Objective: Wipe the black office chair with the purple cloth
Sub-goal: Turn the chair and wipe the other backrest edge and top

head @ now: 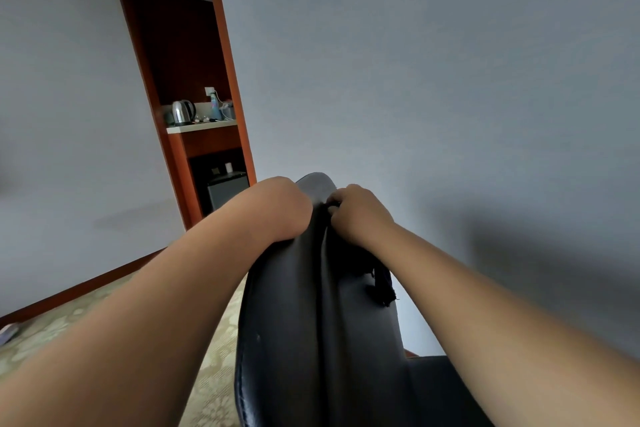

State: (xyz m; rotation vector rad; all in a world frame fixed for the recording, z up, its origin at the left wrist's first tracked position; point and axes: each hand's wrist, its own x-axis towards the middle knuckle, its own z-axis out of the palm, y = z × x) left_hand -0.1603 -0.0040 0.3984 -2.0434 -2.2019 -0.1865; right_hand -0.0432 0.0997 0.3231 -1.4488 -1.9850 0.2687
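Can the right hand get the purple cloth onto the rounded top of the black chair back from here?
Probably yes. The right hand grips the dark purple cloth against the black leather office chair just below its bare rounded top; the left hand holds the opposite edge, clear of it.

Single head-worn view, tilted, facing forward along both forearms toward a grey wall (pixel 415 62). Very close to the black office chair (pixel 311 322), its top edge with the left hand (pixel 284 204), the right hand (pixel 360 211) and the cloth (pixel 382 284) just below mid-frame. Wooden alcove (pixel 194 80) well back at left.
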